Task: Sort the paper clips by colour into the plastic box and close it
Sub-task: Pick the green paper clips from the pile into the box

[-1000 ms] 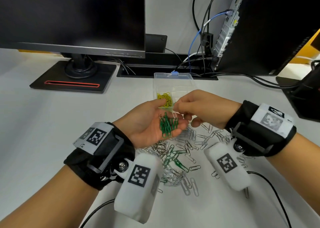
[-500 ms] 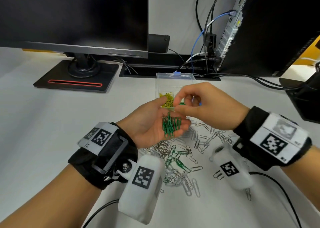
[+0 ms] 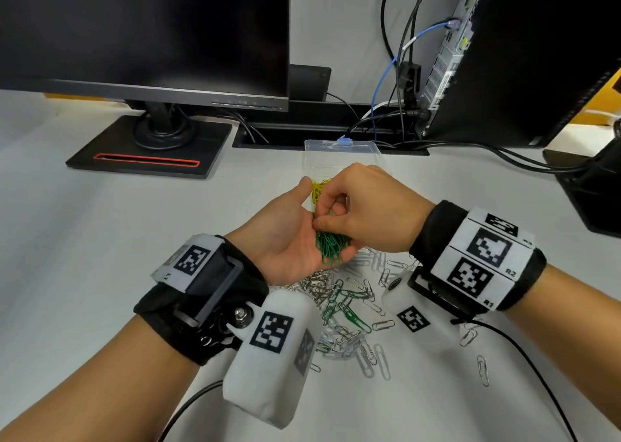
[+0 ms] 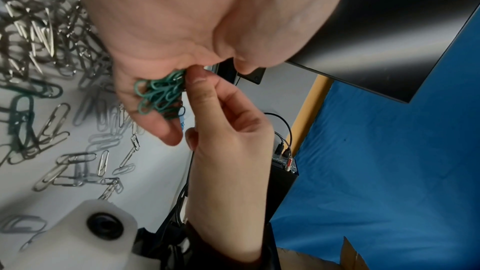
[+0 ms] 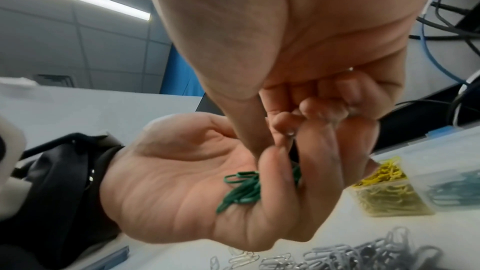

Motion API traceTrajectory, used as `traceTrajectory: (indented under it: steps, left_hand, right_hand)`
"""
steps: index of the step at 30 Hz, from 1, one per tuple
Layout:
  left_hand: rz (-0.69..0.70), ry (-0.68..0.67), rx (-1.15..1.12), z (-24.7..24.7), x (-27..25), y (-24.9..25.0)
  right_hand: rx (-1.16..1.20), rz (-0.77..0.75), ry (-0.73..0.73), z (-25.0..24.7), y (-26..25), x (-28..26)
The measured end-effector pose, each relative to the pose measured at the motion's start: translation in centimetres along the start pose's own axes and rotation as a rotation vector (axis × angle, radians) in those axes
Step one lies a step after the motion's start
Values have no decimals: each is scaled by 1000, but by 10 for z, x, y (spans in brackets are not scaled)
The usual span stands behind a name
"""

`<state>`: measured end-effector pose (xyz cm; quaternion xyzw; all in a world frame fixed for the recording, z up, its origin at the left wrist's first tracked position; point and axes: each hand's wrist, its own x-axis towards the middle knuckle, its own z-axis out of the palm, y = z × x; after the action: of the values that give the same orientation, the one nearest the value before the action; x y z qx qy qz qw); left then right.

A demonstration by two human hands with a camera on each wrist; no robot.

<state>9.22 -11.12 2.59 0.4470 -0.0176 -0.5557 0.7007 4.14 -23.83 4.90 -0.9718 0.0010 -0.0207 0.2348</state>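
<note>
I am cupping the light, slippery green clips in my half-open left hand while my right hand is pinching them at the bundle's far end.

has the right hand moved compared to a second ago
Yes. The right hand has drawn in over the left palm, its fingertips now at the green clips; against the plastic box, it shifted slightly left.
</note>
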Motion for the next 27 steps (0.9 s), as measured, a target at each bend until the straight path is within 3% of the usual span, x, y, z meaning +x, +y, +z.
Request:
traceTrajectory:
  steps: [6, 9, 15, 17, 20, 22, 25, 27]
  left_hand:
    - [15, -11, 20, 2, -3, 2]
    - [16, -7, 37, 3, -3, 3]
    - [16, 35, 64, 0, 4, 4]
    - [26, 85, 131, -1, 11, 7]
    - [65, 176, 342, 0, 28, 20]
    - [50, 169, 445, 5, 43, 32]
    - [30, 121, 520, 16, 61, 48]
    - [88, 131, 584, 26, 73, 54]
  right_hand:
    - [223, 74, -45, -2, 3, 2]
    - [450, 132, 30, -6, 10, 1]
    - [676, 236, 166, -19, 35, -14]
    - [628, 263, 126, -22, 47, -28]
    - [267, 260, -132, -15, 59, -52]
    - [172, 275, -209, -7, 64, -64]
    - [205, 278, -94, -3, 68, -77]
    - [223, 268, -22, -4, 69, -86]
